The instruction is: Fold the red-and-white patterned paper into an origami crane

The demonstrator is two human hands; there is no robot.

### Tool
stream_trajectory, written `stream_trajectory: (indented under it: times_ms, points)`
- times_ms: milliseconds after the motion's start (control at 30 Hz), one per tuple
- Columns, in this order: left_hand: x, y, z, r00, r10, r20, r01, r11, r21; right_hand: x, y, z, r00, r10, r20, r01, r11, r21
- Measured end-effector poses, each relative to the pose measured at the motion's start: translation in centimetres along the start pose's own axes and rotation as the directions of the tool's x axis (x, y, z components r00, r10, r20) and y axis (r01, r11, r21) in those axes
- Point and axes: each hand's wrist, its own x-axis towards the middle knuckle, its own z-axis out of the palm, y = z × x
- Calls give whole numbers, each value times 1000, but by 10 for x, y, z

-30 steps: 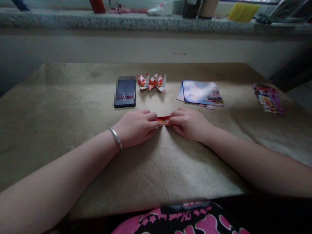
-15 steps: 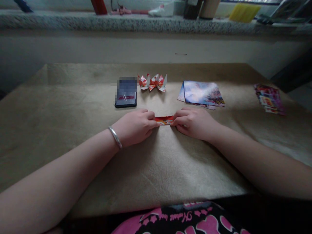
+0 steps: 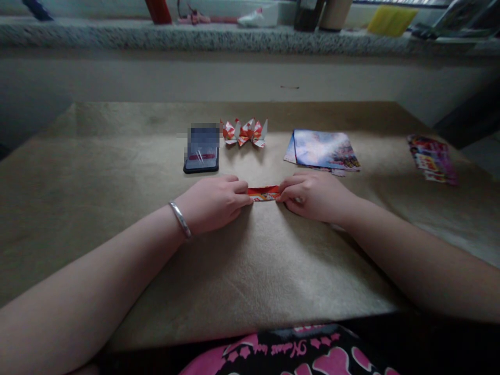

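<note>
A narrow folded strip of red patterned paper point(image 3: 264, 194) lies across the middle of the table. My left hand point(image 3: 216, 202) pinches its left end, with thumb and fingers closed on it. At the right end, my right hand point(image 3: 308, 197) grips the paper in the same way. Both ends of the strip are hidden under the fingers. Folded red and white paper figures point(image 3: 245, 133) with pointed tips stand just beyond my hands.
Left of the figures lies a phone point(image 3: 201, 156). Colourful printed sheets point(image 3: 326, 148) are stacked at the right, with more pink printed papers point(image 3: 432, 159) farther right. A cloth-covered table point(image 3: 250, 276) reaches the wall, below a speckled stone ledge point(image 3: 234, 37) holding a yellow item point(image 3: 391, 21).
My hands have slid slightly apart along the strip, so a little more of the red paper shows between them.
</note>
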Motion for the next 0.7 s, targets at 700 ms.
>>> stream_trajectory:
  times_ms: [700]
  points:
    - [6,5,8,997,-36,-75,37,999,6,5,-20,2,1000,5,13,-3,987,-158]
